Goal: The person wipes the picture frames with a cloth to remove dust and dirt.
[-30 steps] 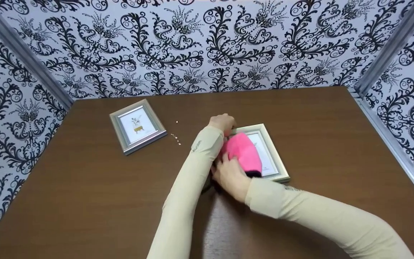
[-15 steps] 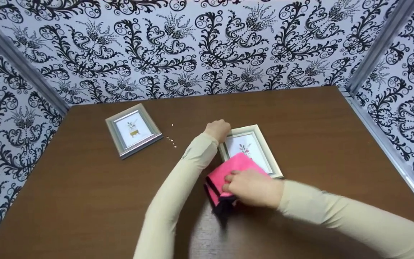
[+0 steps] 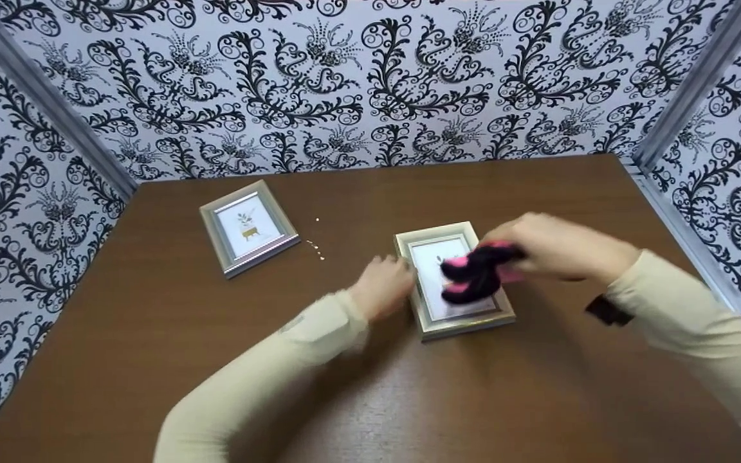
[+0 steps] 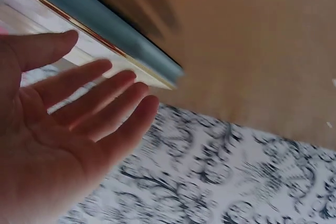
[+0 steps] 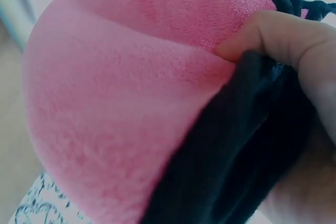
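Left hand (image 3: 382, 286) now lower, beside the picture frame's (image 3: 431, 289) left edge, fingers released, contact unclear. Frame lies face-up on table (image 3: 152, 334); unbraced, may skid if dragged by the pink-and-black cloth (image 3: 489, 267), swung up over it, gripped in right hand (image 3: 554, 244).

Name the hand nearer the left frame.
Left. The left hand is to the right of the left frame; the right hand, gripping the pink cloth, is farther right.

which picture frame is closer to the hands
The picture frame on the right, with the left hand and right hand close by. The other frame lies well left, near white specks.
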Available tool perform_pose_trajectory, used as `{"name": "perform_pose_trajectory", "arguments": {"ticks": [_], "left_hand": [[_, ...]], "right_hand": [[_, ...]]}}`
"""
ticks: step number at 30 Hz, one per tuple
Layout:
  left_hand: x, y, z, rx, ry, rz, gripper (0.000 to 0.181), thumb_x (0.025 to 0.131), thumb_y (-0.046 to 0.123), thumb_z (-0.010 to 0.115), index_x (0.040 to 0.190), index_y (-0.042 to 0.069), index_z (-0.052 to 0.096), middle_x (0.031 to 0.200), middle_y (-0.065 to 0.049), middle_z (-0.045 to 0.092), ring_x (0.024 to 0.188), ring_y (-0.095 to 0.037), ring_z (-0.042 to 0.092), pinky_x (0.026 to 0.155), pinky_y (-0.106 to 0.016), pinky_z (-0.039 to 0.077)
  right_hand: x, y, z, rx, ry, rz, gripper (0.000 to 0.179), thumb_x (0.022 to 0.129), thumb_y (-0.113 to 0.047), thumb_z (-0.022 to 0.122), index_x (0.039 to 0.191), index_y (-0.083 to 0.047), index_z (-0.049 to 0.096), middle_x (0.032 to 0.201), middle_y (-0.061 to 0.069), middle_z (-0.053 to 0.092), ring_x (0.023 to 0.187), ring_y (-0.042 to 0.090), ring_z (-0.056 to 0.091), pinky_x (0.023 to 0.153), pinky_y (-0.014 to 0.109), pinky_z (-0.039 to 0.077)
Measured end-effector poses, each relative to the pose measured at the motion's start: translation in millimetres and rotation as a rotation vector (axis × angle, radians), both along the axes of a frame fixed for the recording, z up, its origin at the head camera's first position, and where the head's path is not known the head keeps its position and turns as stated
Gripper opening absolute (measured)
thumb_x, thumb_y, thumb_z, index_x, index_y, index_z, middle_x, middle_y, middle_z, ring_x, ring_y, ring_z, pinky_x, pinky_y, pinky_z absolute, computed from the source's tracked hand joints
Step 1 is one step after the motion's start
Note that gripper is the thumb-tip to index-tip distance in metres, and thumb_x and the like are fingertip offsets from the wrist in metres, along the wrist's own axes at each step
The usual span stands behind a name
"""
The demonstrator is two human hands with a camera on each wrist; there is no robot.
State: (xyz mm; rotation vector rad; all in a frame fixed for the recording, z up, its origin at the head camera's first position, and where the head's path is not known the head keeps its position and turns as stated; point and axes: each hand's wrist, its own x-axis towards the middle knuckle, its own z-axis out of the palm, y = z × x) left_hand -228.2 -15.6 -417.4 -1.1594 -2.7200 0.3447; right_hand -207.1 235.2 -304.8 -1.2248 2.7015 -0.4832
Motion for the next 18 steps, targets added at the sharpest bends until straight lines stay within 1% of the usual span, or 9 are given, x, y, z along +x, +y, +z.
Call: {"name": "perform_pose_trajectory", "arguments": {"ticks": [3,5,6,8,10,12,14,18], "left_hand": [[22.8,7.0,-6.9,0.035,0.011,-0.059,0.013,0.087,0.021,0.068,0.092,0.009,0.069,0.085,-0.004,0.066,0.073,-0.020,0.063,0.059,-0.032,0.053],[36.8,11.3,-12.0,0.049,0.024,-0.095,0.021,0.088,0.031,0.067,0.089,0.011,0.069,0.081,-0.003,0.065,0.069,-0.019,0.061,0.056,-0.029,0.051],[42.4,13.4,-15.0,0.050,0.049,-0.111,0.024,0.087,0.036,0.068,0.088,0.011,0.069,0.080,-0.003,0.064,0.068,-0.018,0.060,0.055,-0.028,0.051],[51.3,16.8,-20.1,0.027,0.117,-0.137,0.023,0.085,0.035,0.069,0.088,0.013,0.069,0.081,-0.003,0.064,0.072,-0.019,0.061,0.057,-0.027,0.051],[57.0,18.6,-24.3,-0.004,0.184,-0.152,0.019,0.082,0.030,0.072,0.091,0.014,0.070,0.084,-0.004,0.065,0.077,-0.021,0.062,0.060,-0.026,0.052],[60.1,18.3,-26.9,-0.028,0.234,-0.164,0.018,0.079,0.022,0.073,0.094,0.014,0.071,0.088,-0.006,0.067,0.083,-0.024,0.064,0.063,-0.026,0.053],[61.7,16.2,-27.8,-0.041,0.244,-0.176,0.017,0.079,0.017,0.072,0.096,0.013,0.071,0.089,-0.007,0.068,0.085,-0.025,0.064,0.064,-0.026,0.053],[62.5,8.5,-27.2,-0.048,0.222,-0.216,0.013,0.080,0.012,0.070,0.093,0.012,0.073,0.088,-0.007,0.069,0.084,-0.022,0.063,0.063,-0.024,0.054]], "right_hand": [[-9.3,13.5,4.0,-0.007,0.008,-0.070,0.019,0.081,-0.006,0.073,0.098,-0.014,0.071,0.083,-0.009,0.067,0.073,0.011,0.062,0.069,0.037,0.053],[-16.0,19.6,4.4,-0.006,0.022,-0.096,0.018,0.080,-0.003,0.070,0.093,-0.015,0.069,0.078,-0.010,0.064,0.068,0.011,0.058,0.066,0.036,0.051],[-18.8,22.4,4.3,-0.006,0.027,-0.105,0.017,0.078,-0.002,0.069,0.090,-0.015,0.068,0.075,-0.010,0.062,0.066,0.011,0.056,0.064,0.035,0.049],[-23.9,27.3,3.9,-0.004,0.021,-0.118,0.017,0.078,-0.001,0.069,0.087,-0.015,0.066,0.072,-0.009,0.059,0.062,0.012,0.052,0.060,0.034,0.046],[-28.4,31.5,3.7,0.004,0.010,-0.132,0.016,0.078,-0.002,0.069,0.085,-0.015,0.065,0.070,-0.009,0.057,0.061,0.012,0.049,0.058,0.033,0.043],[-32.5,35.0,4.5,0.011,-0.002,-0.149,0.016,0.079,-0.002,0.069,0.085,-0.016,0.064,0.070,-0.008,0.056,0.061,0.011,0.049,0.058,0.032,0.043],[-36.6,37.4,6.0,0.018,-0.007,-0.168,0.015,0.080,-0.002,0.069,0.086,-0.015,0.065,0.070,-0.007,0.056,0.060,0.012,0.049,0.057,0.031,0.043],[-45.0,38.6,9.8,0.018,0.017,-0.189,0.013,0.080,-0.002,0.069,0.087,-0.013,0.065,0.069,-0.005,0.057,0.059,0.012,0.050,0.057,0.031,0.044]]}}
